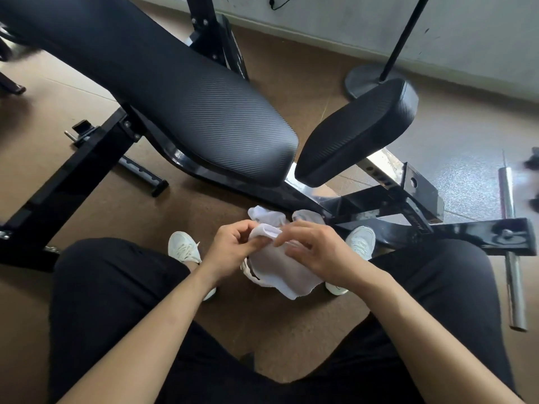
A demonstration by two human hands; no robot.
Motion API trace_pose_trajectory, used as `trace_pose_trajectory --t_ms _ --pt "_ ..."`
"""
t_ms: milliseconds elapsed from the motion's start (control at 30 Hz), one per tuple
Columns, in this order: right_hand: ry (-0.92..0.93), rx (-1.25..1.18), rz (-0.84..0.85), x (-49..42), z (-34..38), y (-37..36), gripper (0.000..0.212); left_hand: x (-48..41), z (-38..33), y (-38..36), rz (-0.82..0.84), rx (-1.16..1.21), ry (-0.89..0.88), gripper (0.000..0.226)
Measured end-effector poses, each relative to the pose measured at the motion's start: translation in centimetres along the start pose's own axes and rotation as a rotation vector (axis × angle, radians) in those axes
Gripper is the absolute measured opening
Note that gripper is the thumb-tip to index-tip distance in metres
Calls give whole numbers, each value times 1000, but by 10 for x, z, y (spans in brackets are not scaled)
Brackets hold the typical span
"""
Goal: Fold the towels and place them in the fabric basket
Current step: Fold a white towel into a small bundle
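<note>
- Seen from above, looking down between two knees in black trousers, over a brown floor.
- Held at centre, between the white trainers [184, 246]: a small white cloth towel [280, 272], partly folded, hanging loose below both hands.
- Left hand [233, 249] at the towel's upper left corner, thumb and forefinger pinching a rolled white edge; remaining fingers curled in.
- Right hand [318, 252] on top of the towel's upper right side, fingertips pressed together on the same folded edge, almost touching the left fingertips.
- Towel's long axis running from that pinched top edge down and slightly right, toward the body; free ragged corner lowest, well below both hands.
- Both hands about equally near the fold line; bulk of the cloth under the right palm, so likely the right hand to smooth or turn the next fold while the left anchors the corner.
- Just beyond the hands, on the floor: more crumpled white towels [267, 215], seemingly unfolded.
- Beneath the held towel, a sliver of pale rim with a dark edge [249, 271], possibly the fabric basket; too hidden to tell.
- Behind: a black padded weight bench [180, 106] on a black steel frame.
</note>
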State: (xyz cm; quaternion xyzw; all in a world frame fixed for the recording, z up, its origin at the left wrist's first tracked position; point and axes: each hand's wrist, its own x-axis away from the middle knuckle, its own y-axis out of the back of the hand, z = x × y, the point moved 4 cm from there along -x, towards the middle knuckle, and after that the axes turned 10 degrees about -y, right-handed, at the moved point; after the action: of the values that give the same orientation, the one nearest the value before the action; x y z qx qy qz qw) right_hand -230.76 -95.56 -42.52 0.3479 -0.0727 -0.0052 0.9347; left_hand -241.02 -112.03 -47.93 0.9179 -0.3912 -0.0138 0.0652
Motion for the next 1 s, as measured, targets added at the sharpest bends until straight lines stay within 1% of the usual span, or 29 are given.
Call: trace_pose_trajectory --t_ms 67,133,267,367,500,600,700,767,867,933,1000 --pt "4 18 74 3 -2 -2 27 -1 -2 -3 42 -33 -18 26" --pt "7 17 76 5 -1 -4 35 -2 -1 -5 53 -42 -18 24" --pt "-52 -45 -16 6 -1 3 43 -2 2 -1 83 -30 14 35" --pt "-105 -121 -116 7 -5 18 43 -1 6 -3 156 -20 74 31" --pt "-183 -163 -229 9 -15 39 45 -1 21 -9 229 -165 103 29" --pt "-237 -262 -282 13 -22 53 46 0 34 -13 256 -251 133 30" --pt "-263 -344 -325 17 -29 63 49 -2 38 -13 225 -330 133 20" --pt "-291 -311 -352 19 -36 69 53 -5 36 -10 180 -390 116 17" --pt "-372 -197 -383 18 -50 74 62 -6 34 -5 124 -448 99 14" --pt "-429 -182 -424 19 -60 79 67 -5 34 -2 111 -477 91 20" --pt "-497 -171 -473 20 -69 82 69 -5 30 0 93 -493 43 36"
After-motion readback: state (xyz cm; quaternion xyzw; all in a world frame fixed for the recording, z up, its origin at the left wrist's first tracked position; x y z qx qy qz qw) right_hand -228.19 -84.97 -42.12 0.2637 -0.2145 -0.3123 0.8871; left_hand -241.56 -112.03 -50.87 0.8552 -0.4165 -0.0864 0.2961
